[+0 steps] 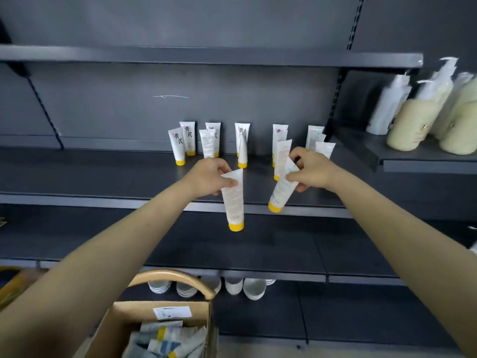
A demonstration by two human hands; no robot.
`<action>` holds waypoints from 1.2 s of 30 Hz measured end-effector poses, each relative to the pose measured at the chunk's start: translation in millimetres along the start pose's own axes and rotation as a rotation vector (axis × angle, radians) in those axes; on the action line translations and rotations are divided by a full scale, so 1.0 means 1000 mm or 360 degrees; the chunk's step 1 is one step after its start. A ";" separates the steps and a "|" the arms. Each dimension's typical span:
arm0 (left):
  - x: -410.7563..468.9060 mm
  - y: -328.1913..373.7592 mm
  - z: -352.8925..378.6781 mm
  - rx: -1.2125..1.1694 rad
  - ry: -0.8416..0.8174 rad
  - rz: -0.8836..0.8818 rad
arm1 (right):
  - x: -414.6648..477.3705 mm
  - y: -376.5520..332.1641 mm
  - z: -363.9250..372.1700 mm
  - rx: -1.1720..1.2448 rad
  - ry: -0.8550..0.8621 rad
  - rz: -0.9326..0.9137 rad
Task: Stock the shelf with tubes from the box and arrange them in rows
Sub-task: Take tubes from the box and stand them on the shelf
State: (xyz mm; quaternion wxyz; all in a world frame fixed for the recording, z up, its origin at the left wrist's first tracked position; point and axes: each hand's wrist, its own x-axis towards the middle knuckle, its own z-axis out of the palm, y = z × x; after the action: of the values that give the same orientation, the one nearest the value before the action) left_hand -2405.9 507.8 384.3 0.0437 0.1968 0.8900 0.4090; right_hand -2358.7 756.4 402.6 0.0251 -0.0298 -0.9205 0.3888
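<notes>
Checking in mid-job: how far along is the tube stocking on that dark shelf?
Done: several white tubes with yellow caps stand cap-down in short rows on the dark metal shelf. In hand: the left hand grips one tube, the right hand grips a second tube, neither yet set down. Left: more tubes lie in the brown cardboard box below.

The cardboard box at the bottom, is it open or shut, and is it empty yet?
Open, and not empty. The cardboard box has no flap across its top, and tubes lie piled inside it.
</notes>
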 end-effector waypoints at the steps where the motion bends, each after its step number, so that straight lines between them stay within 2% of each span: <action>1: 0.002 0.006 0.006 -0.0003 0.0031 -0.0019 | 0.003 0.004 -0.009 -0.0028 -0.0024 -0.0024; 7: 0.009 0.029 0.022 -0.0052 0.0192 -0.0117 | 0.019 0.008 -0.041 -0.0176 -0.0104 -0.0205; 14: 0.023 0.018 0.005 0.0017 0.0301 -0.0192 | 0.044 -0.003 -0.032 -0.0358 -0.0215 -0.0375; 23: 0.088 -0.029 -0.026 0.0085 0.0350 -0.0204 | 0.121 -0.025 0.000 -0.0453 -0.0314 -0.0340; 36: 0.184 -0.113 -0.065 0.0129 0.0377 -0.0071 | 0.222 -0.040 0.048 -0.0861 -0.0306 -0.0286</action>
State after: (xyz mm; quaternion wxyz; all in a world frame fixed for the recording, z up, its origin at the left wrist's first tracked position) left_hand -2626.1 466.6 358.2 -0.0607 0.1290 0.9088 0.3921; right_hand -2584.4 710.8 402.3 -0.0368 0.0831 -0.9878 0.1268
